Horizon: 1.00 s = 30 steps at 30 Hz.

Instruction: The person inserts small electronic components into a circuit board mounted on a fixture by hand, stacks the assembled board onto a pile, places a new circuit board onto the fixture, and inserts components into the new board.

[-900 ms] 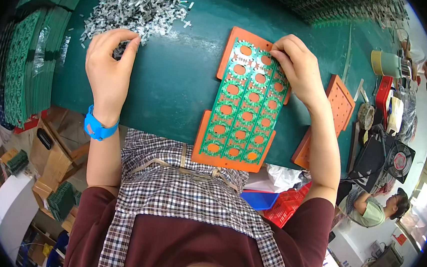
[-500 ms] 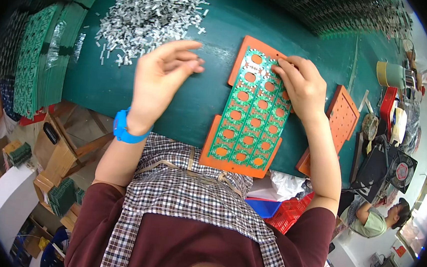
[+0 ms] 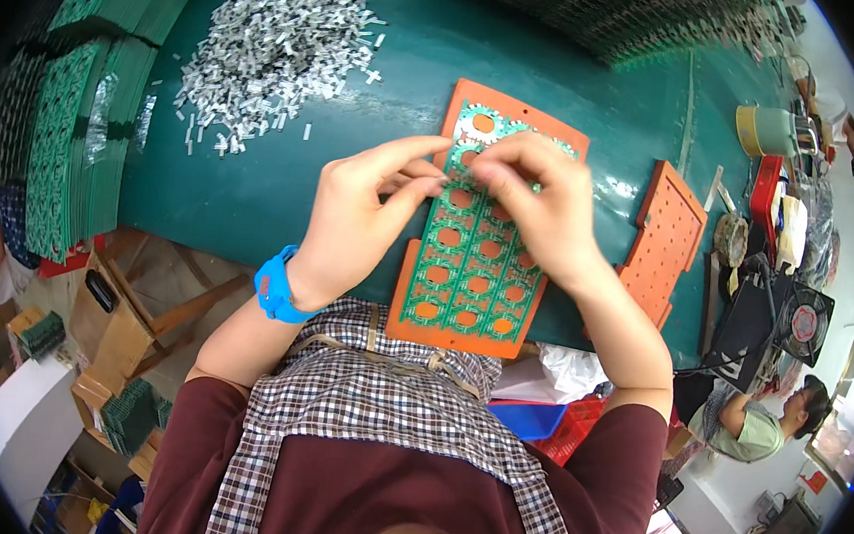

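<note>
Our left hand (image 3: 366, 217) was bent at the fingers, with the fingertips pinched close together over the top part of the green board (image 3: 474, 246), and we could not tell if a small piece was between them. Our right hand (image 3: 537, 210) was curled too, its fingers pinched just beside the left fingertips, touching the same board; we could not see anything in it for sure. The green board had many round holes and lay on an orange tray (image 3: 462, 330) in front of us, near the edge of the dark green table (image 3: 252, 193). On our left wrist was a blue band (image 3: 275, 290). A big pile of small silver pieces (image 3: 274, 39) lay further off on the table, up and to the left. Stacks of green boards (image 3: 66, 138) stood at the left side of the table. Another orange tray (image 3: 662, 240) lay to the right, just beside our right arm. Past it were a yellow pot (image 3: 767, 130) and a small black fan (image 3: 802, 322), and another person (image 3: 750, 428) sat low at the right
</note>
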Motion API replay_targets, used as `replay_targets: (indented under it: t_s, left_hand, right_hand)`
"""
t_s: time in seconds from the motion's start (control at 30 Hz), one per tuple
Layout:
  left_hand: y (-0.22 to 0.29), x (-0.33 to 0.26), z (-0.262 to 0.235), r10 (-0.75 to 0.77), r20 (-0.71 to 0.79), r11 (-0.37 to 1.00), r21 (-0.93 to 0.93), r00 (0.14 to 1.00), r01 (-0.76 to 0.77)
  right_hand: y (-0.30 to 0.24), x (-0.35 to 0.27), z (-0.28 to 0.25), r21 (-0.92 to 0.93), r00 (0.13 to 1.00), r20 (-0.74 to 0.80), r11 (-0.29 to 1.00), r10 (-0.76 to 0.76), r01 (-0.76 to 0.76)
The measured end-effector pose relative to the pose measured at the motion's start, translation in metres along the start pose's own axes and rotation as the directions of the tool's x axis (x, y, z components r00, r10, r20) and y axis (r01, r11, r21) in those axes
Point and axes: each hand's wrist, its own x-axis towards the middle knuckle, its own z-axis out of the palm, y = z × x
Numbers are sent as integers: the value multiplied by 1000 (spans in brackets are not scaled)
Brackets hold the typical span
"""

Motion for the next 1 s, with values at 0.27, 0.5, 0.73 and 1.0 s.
replay_targets:
  t_s: [0.27, 0.5, 0.73, 1.0]
  left_hand:
    - [-17, 8, -21, -2, -114, 999, 51, 993, 8]
    - [-23, 11, -22, 32, -159, 999, -29, 987, -37]
    - [-25, 11, -24, 40, -178, 996, -71, 983, -53]
    - [-24, 10, -25, -14, -166, 993, -115, 986, -5]
  right_hand:
    - [52, 12, -71, -351, 1000, 11, 936, -15, 18]
    - [54, 14, -73, -354, 995, 82, 931, -62, 87]
    - [55, 13, -73, -359, 994, 83, 928, -74, 99]
    - [57, 8, -63, -462, 993, 13, 880, -117, 110]
